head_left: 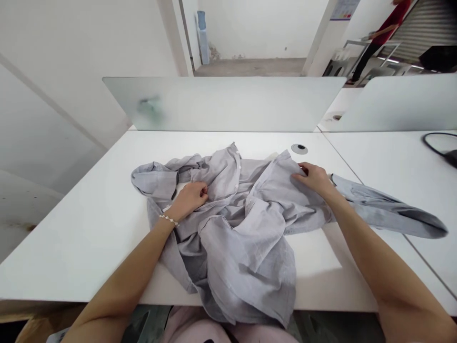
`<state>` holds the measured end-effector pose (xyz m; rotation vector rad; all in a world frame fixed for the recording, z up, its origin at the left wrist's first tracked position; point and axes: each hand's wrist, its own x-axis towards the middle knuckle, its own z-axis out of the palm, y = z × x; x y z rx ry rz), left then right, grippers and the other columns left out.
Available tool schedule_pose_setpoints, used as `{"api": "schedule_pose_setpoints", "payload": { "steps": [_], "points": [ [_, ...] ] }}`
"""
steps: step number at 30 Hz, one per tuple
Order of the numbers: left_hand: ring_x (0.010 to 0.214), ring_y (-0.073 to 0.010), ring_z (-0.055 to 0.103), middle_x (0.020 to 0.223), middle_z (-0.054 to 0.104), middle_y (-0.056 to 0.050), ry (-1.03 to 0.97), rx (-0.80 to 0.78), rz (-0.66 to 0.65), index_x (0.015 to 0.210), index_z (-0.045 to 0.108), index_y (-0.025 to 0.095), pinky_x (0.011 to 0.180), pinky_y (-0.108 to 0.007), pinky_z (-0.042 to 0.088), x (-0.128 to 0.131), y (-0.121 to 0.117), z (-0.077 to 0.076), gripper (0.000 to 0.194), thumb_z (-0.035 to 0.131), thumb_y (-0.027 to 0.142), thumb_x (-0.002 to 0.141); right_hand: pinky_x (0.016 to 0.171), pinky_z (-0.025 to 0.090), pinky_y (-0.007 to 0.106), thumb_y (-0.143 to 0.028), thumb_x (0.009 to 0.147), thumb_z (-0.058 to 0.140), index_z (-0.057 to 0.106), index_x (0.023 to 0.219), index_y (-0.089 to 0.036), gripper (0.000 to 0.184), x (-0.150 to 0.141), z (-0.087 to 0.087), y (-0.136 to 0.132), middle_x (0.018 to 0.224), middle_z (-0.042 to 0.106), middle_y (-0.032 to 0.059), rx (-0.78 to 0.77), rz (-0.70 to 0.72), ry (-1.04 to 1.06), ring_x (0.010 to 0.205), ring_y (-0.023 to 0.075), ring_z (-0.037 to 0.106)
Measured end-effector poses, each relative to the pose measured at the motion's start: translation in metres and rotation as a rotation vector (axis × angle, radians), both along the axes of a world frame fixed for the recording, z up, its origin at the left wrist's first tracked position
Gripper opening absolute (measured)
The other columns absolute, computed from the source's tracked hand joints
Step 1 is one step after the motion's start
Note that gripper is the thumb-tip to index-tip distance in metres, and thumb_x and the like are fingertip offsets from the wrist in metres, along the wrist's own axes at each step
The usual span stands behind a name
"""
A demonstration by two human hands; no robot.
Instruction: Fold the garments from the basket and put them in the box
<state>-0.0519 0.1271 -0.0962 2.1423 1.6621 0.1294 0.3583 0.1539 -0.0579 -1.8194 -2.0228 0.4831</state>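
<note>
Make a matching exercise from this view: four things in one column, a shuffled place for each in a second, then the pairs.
Things:
1 left hand
2 right hand
3 beaded bracelet
4 shirt sleeve

Places:
A around a wrist
B across the desk seam
C on the grey shirt, beside its buttons
D on a fold near the sleeve

Pairs: 1C, 2D, 3A, 4B

- Left hand [189, 197] and right hand [310, 180]: bare, with slim fingers
- Left wrist: a thin bracelet [169, 220] of small, round, pearly white beads on a string, with a short loose end
- Both forearms [121, 281]: bare from wrist to the frame's edge, at 7 and 4 o'clock
- At 6 o'clock: soft pale pink clothing [194, 328], but too little shows to tell the garment
</note>
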Motion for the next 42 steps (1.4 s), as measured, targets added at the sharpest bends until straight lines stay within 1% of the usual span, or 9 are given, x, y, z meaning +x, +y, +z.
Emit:
{"api": "schedule_pose_setpoints", "payload": {
  "steps": [7, 12, 20, 28, 31, 34, 38, 40, 42],
  "points": [
    [0.069, -0.0205, 0.060, 0.076, 0.066, -0.002, -0.047, -0.116, -0.107, 0.083, 0.063, 0.021, 0.062, -0.031, 0.037, -0.010, -0.001, 0.040, 0.012, 0.051, 0.025, 0.086, 0.067, 0.050, 0.030, -0.016, 0.086, 0.056, 0.068, 0.082, -0.020, 0.014, -0.024, 0.011, -0.078, 0.085, 0.066, 0.0061, -0.029, 0.364, 0.037, 0.075, 0.0192, 0.062],
    [0.086, -0.0269, 0.062, 0.091, 0.065, -0.009, 0.091, 0.186, -0.118, 0.090, 0.061, 0.018, 0.073, -0.037, 0.046, 0.009, 0.031, 0.066, 0.018, 0.046, 0.028, 0.094, 0.072, 0.054, 0.036, -0.024, 0.096, 0.051, 0.071, 0.103, -0.020, 0.022, -0.024, 0.008, -0.135, 0.096, 0.069, 0.0116, -0.057, 0.609, 0.053, 0.083, 0.0236, 0.066],
    [0.116, -0.0283, 0.056, 0.123, 0.058, -0.020, -0.061, 0.133, -0.192, 0.120, 0.053, 0.007, 0.105, -0.040, 0.042, 0.063, 0.120, 0.010, 0.030, 0.040, 0.018, 0.095, 0.077, 0.057, 0.044, -0.050, 0.095, 0.045, 0.069, 0.096, -0.022, 0.037, 0.033, 0.011, -0.077, 0.105, 0.069, 0.0136, -0.073, 0.105, 0.049, 0.085, 0.0272, 0.069],
    [0.089, -0.0270, 0.065, 0.097, 0.070, -0.012, -0.109, -0.069, -0.130, 0.093, 0.061, 0.016, 0.079, -0.033, 0.049, 0.058, 0.130, -0.007, 0.023, 0.071, 0.029, 0.077, 0.066, 0.056, 0.040, -0.063, 0.085, 0.057, 0.066, 0.101, -0.024, 0.042, 0.033, 0.000, -0.072, 0.082, 0.070, 0.0084, -0.332, 0.165, 0.064, 0.075, 0.0267, 0.067],
    [0.091, -0.0262, 0.064, 0.090, 0.070, -0.008, -0.138, -0.037, -0.165, 0.077, 0.059, 0.018, 0.086, -0.033, 0.047, 0.052, 0.139, 0.012, 0.013, 0.069, 0.026, 0.078, 0.060, 0.053, 0.039, -0.058, 0.082, 0.061, 0.067, 0.096, -0.026, 0.036, 0.020, 0.017, -0.062, 0.079, 0.068, 0.0084, -0.255, 0.204, 0.041, 0.071, 0.0268, 0.064],
    [0.091, -0.0224, 0.062, 0.088, 0.066, -0.004, -0.263, 0.259, -0.012, 0.082, 0.059, 0.017, 0.091, -0.034, 0.046, 0.047, 0.141, 0.060, 0.010, 0.066, 0.022, 0.085, 0.060, 0.050, 0.036, -0.047, 0.085, 0.058, 0.067, 0.091, -0.024, 0.025, 0.014, 0.052, -0.047, 0.081, 0.068, 0.0086, -0.183, 0.158, 0.018, 0.070, 0.0247, 0.063],
    [0.095, -0.0181, 0.061, 0.094, 0.062, -0.003, -0.368, 0.694, 0.189, 0.091, 0.059, 0.014, 0.093, -0.033, 0.047, 0.024, 0.110, 0.125, 0.015, 0.064, 0.029, 0.093, 0.074, 0.049, 0.035, -0.027, 0.085, 0.054, 0.063, 0.091, -0.020, 0.013, 0.014, 0.093, -0.041, 0.092, 0.067, 0.0105, 0.454, -0.110, -0.213, 0.082, 0.0232, 0.064],
    [0.099, -0.0219, 0.061, 0.098, 0.063, -0.005, -0.290, 0.782, 0.235, 0.097, 0.060, 0.014, 0.094, -0.037, 0.048, 0.002, 0.086, 0.130, 0.024, 0.063, 0.038, 0.094, 0.080, 0.049, 0.038, -0.025, 0.086, 0.054, 0.061, 0.098, -0.020, 0.015, 0.016, 0.092, -0.044, 0.100, 0.065, 0.0128, 0.635, -0.129, -0.345, 0.094, 0.0262, 0.063],
    [0.104, -0.0248, 0.062, 0.108, 0.066, -0.006, -0.215, 0.584, 0.173, 0.107, 0.061, 0.016, 0.098, -0.041, 0.049, -0.022, 0.064, 0.112, 0.022, 0.059, 0.034, 0.093, 0.086, 0.048, 0.041, -0.023, 0.087, 0.053, 0.059, 0.107, -0.019, 0.022, 0.018, 0.074, -0.048, 0.109, 0.063, 0.0150, 0.518, 0.038, -0.419, 0.103, 0.0291, 0.061]
  ]
}}
